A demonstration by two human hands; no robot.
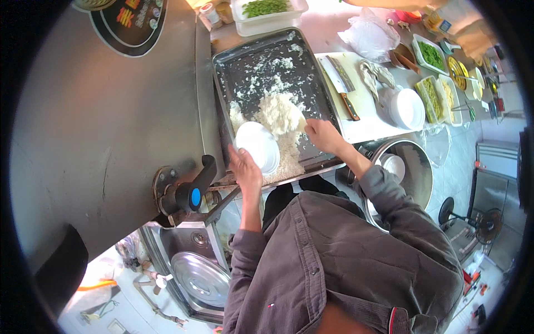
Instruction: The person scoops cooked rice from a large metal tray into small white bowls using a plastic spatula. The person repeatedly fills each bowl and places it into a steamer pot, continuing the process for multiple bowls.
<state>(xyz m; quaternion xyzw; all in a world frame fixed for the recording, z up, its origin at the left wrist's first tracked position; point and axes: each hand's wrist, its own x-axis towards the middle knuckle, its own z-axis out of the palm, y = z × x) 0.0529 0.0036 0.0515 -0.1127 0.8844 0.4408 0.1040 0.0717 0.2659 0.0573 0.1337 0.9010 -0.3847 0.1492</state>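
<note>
A dark baking tray [308, 75] lies before me with cooked white rice [275, 110] heaped in its near half and scattered grains farther up. My left hand [247, 167] holds a round white bowl [258, 144], tilted over the tray's near left part. In my right hand [325, 135] is the handle of a pale rice paddle [298, 119]. Its blade is in the rice heap, close to the bowl, and partly blurred. How much rice the bowl holds is not plain to see.
Right of the tray, a cleaver [338, 79] and a cloth [375, 75] lie on a white cutting board [363, 125] beside stacked white bowls [406, 108]. A large metal pot [421, 167] stands below. At left rises a steel cabinet [104, 125] with a protruding latch handle [200, 183].
</note>
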